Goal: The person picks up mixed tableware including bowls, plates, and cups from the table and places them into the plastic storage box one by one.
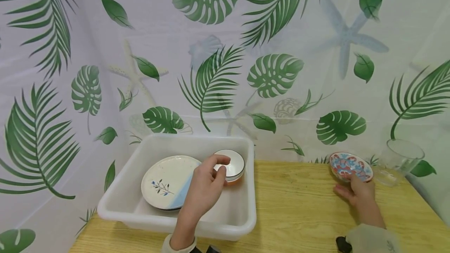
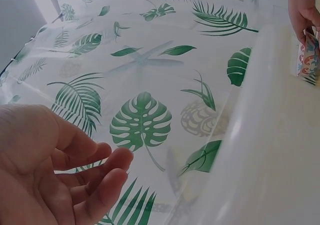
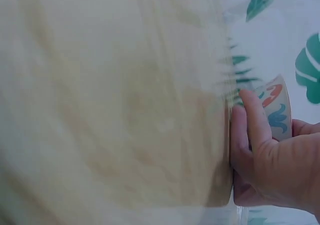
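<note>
My right hand [image 1: 362,196] grips a small bowl [image 1: 346,163] with a red and blue pattern, thumb at its rim. The bowl is tilted, its inside facing me, at the right of the table in the head view. Part of its patterned outer wall shows between the fingers in the right wrist view. Over the white plastic tub [image 1: 251,194] hovers my left hand [image 1: 204,188], fingers loosely bent and holding nothing. Inside the tub, a cream plate [image 1: 158,173] with a blue band lies at the left. A white bowl [image 1: 237,163] with a dark rim sits at the right, on something orange.
A clear glass [image 1: 404,161] stands at the table's right end, just beyond the patterned bowl. The wooden table [image 1: 291,206] stretches right of the tub. Behind it hangs a white cloth [image 1: 225,30] printed with green leaves.
</note>
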Demonstrator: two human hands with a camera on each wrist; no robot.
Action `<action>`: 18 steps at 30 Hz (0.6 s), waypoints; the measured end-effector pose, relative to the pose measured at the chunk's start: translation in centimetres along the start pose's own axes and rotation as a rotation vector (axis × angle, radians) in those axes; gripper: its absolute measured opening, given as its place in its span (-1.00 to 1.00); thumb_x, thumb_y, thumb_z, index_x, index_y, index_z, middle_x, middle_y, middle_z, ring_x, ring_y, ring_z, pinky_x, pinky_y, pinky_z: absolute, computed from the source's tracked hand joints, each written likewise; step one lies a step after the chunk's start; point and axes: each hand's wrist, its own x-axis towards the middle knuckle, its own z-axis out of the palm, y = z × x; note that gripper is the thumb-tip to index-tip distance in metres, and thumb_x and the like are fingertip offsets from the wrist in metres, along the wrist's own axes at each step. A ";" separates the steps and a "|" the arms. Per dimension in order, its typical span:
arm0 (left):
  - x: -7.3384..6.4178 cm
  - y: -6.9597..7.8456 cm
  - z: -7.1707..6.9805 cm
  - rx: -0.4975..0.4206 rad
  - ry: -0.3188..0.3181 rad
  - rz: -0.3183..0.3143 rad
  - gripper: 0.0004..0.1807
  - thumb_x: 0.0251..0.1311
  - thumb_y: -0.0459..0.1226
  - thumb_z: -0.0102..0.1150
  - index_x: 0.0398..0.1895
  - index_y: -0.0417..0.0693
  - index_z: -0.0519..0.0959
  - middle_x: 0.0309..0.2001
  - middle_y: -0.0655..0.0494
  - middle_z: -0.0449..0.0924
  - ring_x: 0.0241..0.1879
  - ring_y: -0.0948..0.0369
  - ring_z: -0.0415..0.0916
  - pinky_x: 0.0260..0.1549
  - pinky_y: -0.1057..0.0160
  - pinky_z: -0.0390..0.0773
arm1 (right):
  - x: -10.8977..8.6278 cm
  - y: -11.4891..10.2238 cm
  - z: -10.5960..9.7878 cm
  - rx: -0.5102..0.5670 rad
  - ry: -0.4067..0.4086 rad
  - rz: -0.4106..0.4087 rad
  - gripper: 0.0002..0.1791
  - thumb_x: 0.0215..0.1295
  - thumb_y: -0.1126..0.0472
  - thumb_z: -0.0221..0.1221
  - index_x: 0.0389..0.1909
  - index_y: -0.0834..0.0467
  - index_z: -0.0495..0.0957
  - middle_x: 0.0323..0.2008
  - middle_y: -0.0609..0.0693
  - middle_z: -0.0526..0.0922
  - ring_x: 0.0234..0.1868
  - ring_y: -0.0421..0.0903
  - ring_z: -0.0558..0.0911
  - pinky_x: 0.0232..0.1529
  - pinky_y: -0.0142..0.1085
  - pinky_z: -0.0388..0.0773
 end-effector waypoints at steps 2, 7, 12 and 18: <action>0.0 0.0 0.0 0.000 -0.001 -0.002 -0.75 0.39 -0.36 0.00 0.01 -0.03 0.60 -0.04 0.12 0.65 -0.45 0.16 0.65 -0.45 0.31 0.55 | -0.1 0.6 0.4 -0.051 0.025 -0.037 -0.16 0.46 0.24 -0.06 0.59 -0.22 -0.26 -0.57 -0.08 0.58 -0.60 0.02 0.71 -0.45 -0.09 0.70; 0.0 -0.1 -0.1 -0.001 0.009 -0.007 -0.75 0.39 -0.36 -0.01 0.00 -0.02 0.61 -0.06 0.13 0.65 -0.45 0.14 0.65 -0.47 0.31 0.54 | -0.8 1.7 1.2 -0.158 0.059 -0.089 -0.23 0.47 0.16 -0.06 0.60 -0.05 -0.18 -0.53 -0.16 0.58 -0.53 -0.15 0.68 -0.38 -0.21 0.70; 0.0 -0.2 -0.1 0.004 0.009 -0.008 -0.75 0.39 -0.36 -0.01 0.00 -0.01 0.61 -0.09 0.13 0.65 -0.46 0.19 0.65 -0.46 0.31 0.54 | -1.5 2.0 1.3 -0.130 0.050 -0.071 -0.23 0.50 0.14 -0.08 0.60 -0.11 -0.21 -0.53 -0.20 0.59 -0.48 -0.21 0.70 -0.36 -0.22 0.70; 0.1 -0.1 -0.2 -0.002 0.001 -0.008 -0.75 0.39 -0.35 -0.02 0.01 -0.01 0.61 -0.10 0.13 0.65 -0.45 0.15 0.65 -0.47 0.30 0.54 | -1.9 2.3 1.2 -0.137 0.001 -0.059 -0.23 0.52 0.16 -0.12 0.60 -0.12 -0.28 -0.52 -0.20 0.60 -0.44 -0.21 0.70 -0.29 -0.23 0.70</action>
